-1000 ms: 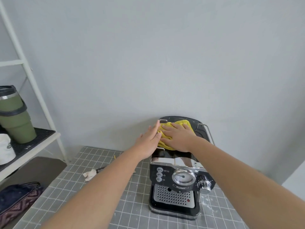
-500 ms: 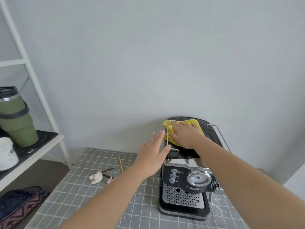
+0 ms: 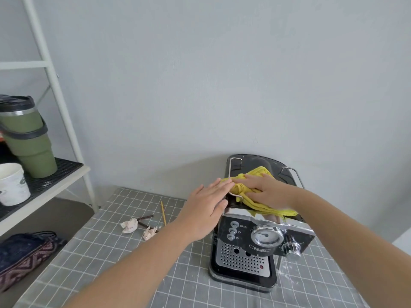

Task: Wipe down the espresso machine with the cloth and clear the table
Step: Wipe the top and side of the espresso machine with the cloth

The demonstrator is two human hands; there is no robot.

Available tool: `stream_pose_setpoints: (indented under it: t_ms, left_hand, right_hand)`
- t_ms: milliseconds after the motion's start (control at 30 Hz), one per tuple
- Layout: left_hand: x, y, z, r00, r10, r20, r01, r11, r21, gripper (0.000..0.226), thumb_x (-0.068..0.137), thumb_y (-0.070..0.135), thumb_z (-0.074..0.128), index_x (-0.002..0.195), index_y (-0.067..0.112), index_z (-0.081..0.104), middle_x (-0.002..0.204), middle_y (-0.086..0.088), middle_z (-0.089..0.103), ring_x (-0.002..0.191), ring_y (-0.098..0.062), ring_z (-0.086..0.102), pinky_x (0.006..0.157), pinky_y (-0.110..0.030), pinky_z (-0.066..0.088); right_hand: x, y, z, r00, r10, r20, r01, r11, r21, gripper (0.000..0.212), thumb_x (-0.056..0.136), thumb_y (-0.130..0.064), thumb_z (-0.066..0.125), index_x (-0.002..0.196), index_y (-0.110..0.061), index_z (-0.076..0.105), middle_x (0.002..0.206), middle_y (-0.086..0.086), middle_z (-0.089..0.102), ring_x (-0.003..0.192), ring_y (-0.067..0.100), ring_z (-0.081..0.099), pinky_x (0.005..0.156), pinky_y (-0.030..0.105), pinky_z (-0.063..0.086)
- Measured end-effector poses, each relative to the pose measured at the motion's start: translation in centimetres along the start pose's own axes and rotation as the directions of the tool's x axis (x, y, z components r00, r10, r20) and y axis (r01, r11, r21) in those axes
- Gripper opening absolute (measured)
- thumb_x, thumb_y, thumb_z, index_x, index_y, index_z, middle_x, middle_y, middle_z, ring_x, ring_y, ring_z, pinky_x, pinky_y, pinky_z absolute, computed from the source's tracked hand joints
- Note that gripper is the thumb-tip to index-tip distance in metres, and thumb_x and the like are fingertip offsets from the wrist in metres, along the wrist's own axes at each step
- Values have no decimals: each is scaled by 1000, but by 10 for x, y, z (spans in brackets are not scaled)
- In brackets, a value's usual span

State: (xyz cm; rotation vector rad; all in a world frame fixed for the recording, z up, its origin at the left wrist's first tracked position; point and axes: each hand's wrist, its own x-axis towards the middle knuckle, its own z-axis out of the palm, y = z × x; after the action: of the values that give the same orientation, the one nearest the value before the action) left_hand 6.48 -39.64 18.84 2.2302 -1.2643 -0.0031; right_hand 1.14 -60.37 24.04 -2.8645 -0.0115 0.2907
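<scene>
Espresso machine nameplate seems to read "Duchess"; nothing else legible.

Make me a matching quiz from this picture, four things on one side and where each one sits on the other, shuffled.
Things:
1 yellow cloth
2 olive green tumbler with black lid
3 crumpled white paper scraps
4 dark patterned fabric bag

Places:
A on grey checked tablecloth
B under right hand atop black espresso machine
C on black-matted shelf
D below that shelf

Pairs: 1-B, 2-C, 3-A, 4-D
</scene>
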Motion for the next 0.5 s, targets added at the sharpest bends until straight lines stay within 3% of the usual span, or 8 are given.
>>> stream_pose_setpoints:
  t_ms: [100,233,400,500]
  left_hand:
    - [-3,-2,2,1000,-2,-2,2,1000,11,48,103,27,26,148,37,15,155,23,13,144,3,3,119,-32,4]
    - [-5,-3,0,1000,-10,-6,10,999,32,48,102,29,26,148,37,14,155,23,13,144,2,3,119,-33,4]
    - [-9,-1,0,1000,-20,11,20,998,60,48,102,35,24,149,37,10,156,22,11,145,1,3,120,-35,5]
    - [-3,-3,-6,1000,-2,20,0,990,139,48,101,41,18,148,37,10,156,22,9,145,-1,3,120,-36,6]
  right_hand:
    - [28,6,3,975,157,-155,-179,975,-134,53,98,-42,31,148,-31,19,157,-6,22,146,13,8,118,46,7]
    - [47,10,1,938,270,-218,-274,962,13,49,95,-43,35,143,-33,32,155,-5,28,146,14,8,117,48,9]
    - [29,-7,11,967,200,-159,-226,959,-173,48,97,-48,28,142,-33,35,157,-17,12,147,15,3,116,50,4]
    - [6,-15,13,982,98,-161,-110,992,-68,42,98,-36,33,141,-39,36,153,-17,26,146,10,11,118,46,1]
